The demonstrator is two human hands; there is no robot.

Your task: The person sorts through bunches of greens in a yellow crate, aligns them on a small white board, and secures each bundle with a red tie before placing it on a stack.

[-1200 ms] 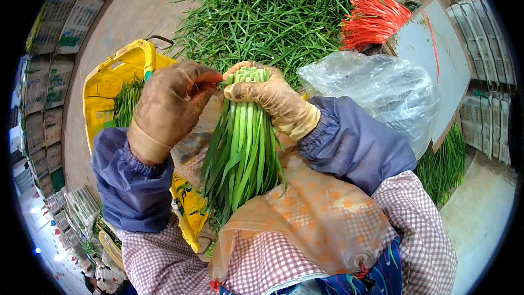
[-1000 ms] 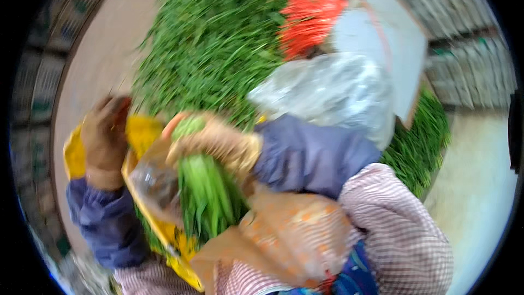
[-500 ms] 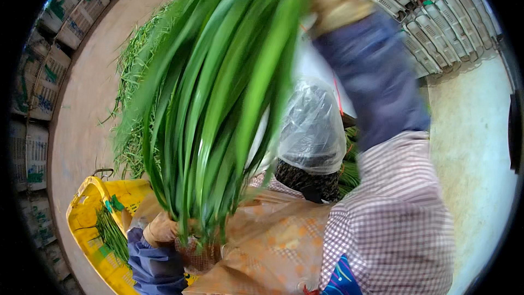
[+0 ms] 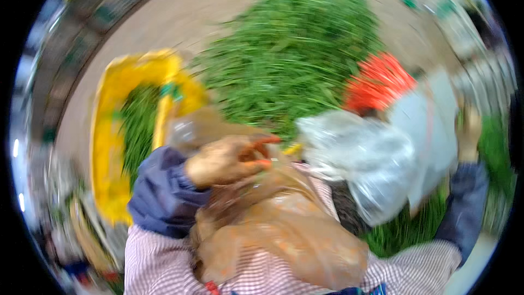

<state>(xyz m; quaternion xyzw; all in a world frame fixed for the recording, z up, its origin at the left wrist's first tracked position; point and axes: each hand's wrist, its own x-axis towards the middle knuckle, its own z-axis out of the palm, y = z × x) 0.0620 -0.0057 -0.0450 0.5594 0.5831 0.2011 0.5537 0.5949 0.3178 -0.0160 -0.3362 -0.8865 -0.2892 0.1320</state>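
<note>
My left hand (image 4: 222, 159) is over the brownish plastic apron (image 4: 289, 224) on my lap. Its fingers point right and stand apart, orange at the tips, with nothing visible between them. At the far right my right hand (image 4: 469, 131) is smeared by motion, so its fingers cannot be read. Right beside it is a bunch of long green leaves (image 4: 495, 155); I cannot tell whether the hand grips it. Between my hands lies clear plastic sheeting (image 4: 371, 158), against a pale upright board (image 4: 428, 125).
A yellow crate (image 4: 106, 131) with green stalks (image 4: 139, 131) inside stands at left. Ahead, a heap of loose green leaves (image 4: 295, 49) covers the floor, bordered by orange-red strips (image 4: 379, 84). More greens (image 4: 409, 226) lie under the plastic. Stacked boxes (image 4: 117, 5) line the far left.
The long leaves, earlier raised before me between both hands, are away from my left hand and at the far right by my right hand. The view has swung, bringing the heap to the middle.
</note>
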